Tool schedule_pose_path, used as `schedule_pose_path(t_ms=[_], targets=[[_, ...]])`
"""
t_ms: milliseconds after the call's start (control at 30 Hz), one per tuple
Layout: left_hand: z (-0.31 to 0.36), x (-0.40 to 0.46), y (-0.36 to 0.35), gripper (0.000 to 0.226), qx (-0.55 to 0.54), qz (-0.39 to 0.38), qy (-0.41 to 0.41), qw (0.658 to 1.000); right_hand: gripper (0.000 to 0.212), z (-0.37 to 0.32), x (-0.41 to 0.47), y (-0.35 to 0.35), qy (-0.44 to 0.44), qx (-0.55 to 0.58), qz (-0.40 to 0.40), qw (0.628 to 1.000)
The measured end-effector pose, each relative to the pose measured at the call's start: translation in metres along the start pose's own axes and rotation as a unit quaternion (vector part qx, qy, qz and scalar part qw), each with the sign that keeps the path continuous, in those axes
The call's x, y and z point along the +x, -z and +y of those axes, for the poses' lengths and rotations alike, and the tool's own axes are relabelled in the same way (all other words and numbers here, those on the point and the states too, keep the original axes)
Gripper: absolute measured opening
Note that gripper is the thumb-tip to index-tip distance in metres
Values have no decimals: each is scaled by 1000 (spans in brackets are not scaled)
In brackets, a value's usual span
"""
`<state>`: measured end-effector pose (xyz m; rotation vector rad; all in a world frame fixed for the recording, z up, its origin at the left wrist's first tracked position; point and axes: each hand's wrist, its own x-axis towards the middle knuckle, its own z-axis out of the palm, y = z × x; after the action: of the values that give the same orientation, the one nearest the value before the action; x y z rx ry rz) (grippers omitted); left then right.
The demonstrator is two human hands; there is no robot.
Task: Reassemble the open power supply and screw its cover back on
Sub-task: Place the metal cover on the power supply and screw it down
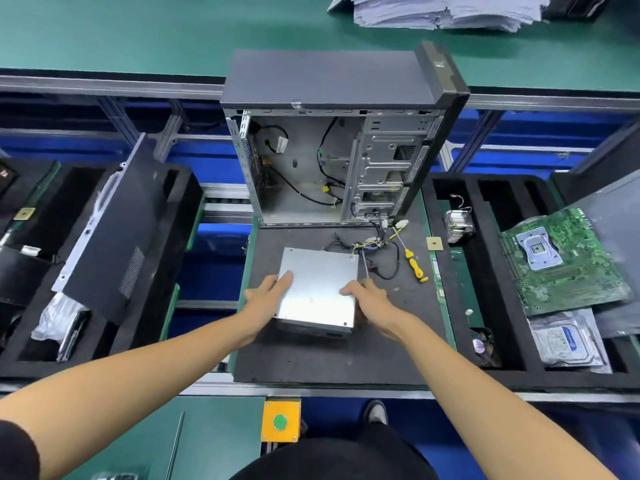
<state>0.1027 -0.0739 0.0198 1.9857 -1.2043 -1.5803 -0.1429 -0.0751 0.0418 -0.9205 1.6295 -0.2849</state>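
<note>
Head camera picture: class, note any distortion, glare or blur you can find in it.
Head view: wide-angle bending curves the bench rails near the edges; soft overhead glare washes the power supply cover; the left hand and right hand look slightly smeared; the paper stack is soft.

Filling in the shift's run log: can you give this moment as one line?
stage: cover seated | left hand: holds power supply | right hand: holds screwdriver against it | spare: yellow screwdriver

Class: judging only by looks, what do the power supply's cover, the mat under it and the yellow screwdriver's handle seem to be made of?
Power supply cover: likely bare sheet metal, with a dull silver sheen and small screws at the corners. Mat: dark, matte, speckled, possibly rubber or foam. Yellow screwdriver handle: probably moulded plastic, glossy and uniformly coloured.
</note>
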Motion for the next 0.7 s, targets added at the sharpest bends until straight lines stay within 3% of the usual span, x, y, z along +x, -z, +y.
schedule_pose_path(t_ms=[67,200,267,400,700], targets=[[-2,2,1,73,-7,-26,-10,1000,77,-1,1,-3,-3,-21,-8,1000],[1,4,-6,55,-24,-31,-37,999,52,-3,5,-14,-1,-43,40,998],[1,5,-8,47,-23,-25,-36,999,50,-3,6,-18,2,-43,57,997],[-4,7,-11,52,2,-6,-34,999,41,-4,4,-21,7,-13,49,999],[5,11,-15,49,31,40,-33,998,56,-9,11,-33,-48,164,101,980]])
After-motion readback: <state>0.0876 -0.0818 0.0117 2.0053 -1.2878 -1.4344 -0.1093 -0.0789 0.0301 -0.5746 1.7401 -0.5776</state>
